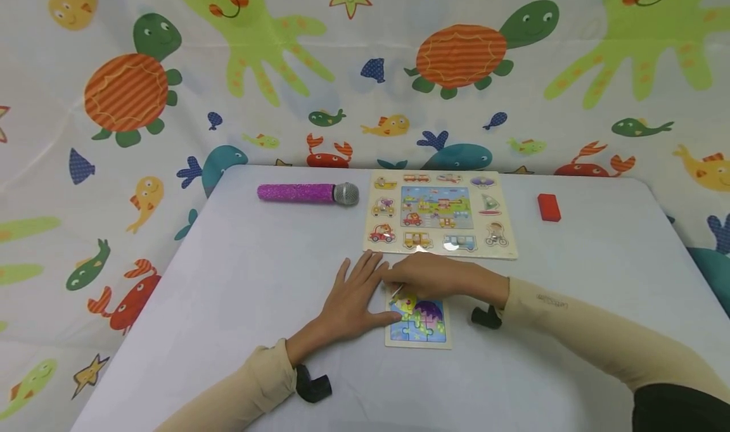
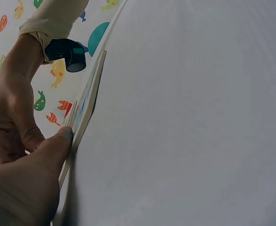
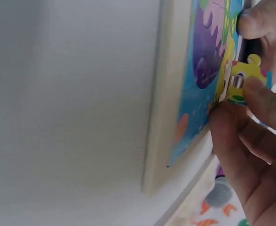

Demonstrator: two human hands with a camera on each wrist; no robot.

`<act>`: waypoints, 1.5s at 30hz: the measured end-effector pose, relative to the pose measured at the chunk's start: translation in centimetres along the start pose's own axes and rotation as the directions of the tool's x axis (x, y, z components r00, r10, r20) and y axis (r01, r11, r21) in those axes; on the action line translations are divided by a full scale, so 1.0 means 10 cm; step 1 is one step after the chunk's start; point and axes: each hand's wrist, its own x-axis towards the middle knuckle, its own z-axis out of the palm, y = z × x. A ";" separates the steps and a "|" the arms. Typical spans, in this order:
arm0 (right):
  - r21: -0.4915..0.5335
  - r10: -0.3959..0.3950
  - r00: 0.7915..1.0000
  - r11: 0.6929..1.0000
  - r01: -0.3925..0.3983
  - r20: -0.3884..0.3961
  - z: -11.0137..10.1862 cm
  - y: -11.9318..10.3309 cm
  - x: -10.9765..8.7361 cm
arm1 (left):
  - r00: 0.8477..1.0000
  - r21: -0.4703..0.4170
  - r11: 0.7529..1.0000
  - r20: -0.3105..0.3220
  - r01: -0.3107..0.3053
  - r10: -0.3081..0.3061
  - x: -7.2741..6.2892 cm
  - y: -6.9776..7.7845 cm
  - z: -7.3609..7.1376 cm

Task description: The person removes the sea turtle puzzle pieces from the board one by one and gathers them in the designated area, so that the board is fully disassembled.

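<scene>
A small wooden jigsaw puzzle [image 1: 419, 342] with a purple jellyfish picture lies flat on the table in front of me. My left hand [image 1: 349, 305] is spread beside it, fingers straight, with the thumb over the puzzle's left edge. In the left wrist view, that thumb [image 2: 58, 143] rests at the edge of the board [image 2: 96, 82]. My right hand [image 1: 436, 277] covers the puzzle's upper part. Between thumb and fingers it pinches a yellow puzzle piece [image 3: 245, 69], tilted up from the board near its upper left corner.
Behind the small puzzle lies a larger vehicle puzzle board [image 1: 373, 226]. A purple glittery microphone [image 1: 296, 193] lies at the back left, and a red block [image 1: 549, 208] at the back right. A curtain printed with sea animals [image 1: 274, 128] hangs behind the white table [image 1: 239, 280].
</scene>
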 end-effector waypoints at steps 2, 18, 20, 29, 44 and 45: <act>-0.005 0.002 1.000 1.000 -0.002 0.008 -0.01 -0.01 0.00 | 1.000 -0.007 1.000 0.006 0.001 -0.001 0.01 0.01 0.01; 0.204 0.201 0.979 0.960 -0.191 -0.029 -0.34 0.35 -0.89 | 0.999 0.037 0.999 0.025 0.038 -0.038 0.00 -0.01 -0.04; 0.200 0.222 0.975 0.955 -0.219 0.010 -0.29 0.39 -0.95 | 0.999 0.035 0.999 0.024 0.042 -0.042 -0.01 -0.02 -0.04; -0.059 0.355 0.921 0.928 -0.368 -0.162 0.00 0.35 -0.98 | 0.999 0.018 0.999 0.015 0.034 -0.034 0.00 -0.03 0.00; -0.121 0.312 0.930 0.933 -0.338 -0.195 0.02 0.18 -0.88 | 1.000 0.012 1.000 0.004 0.014 -0.014 0.03 0.00 0.01; -0.106 0.282 0.943 0.947 -0.303 -0.176 0.01 0.16 -0.82 | 1.000 0.016 1.000 0.009 0.017 -0.017 0.03 0.00 0.01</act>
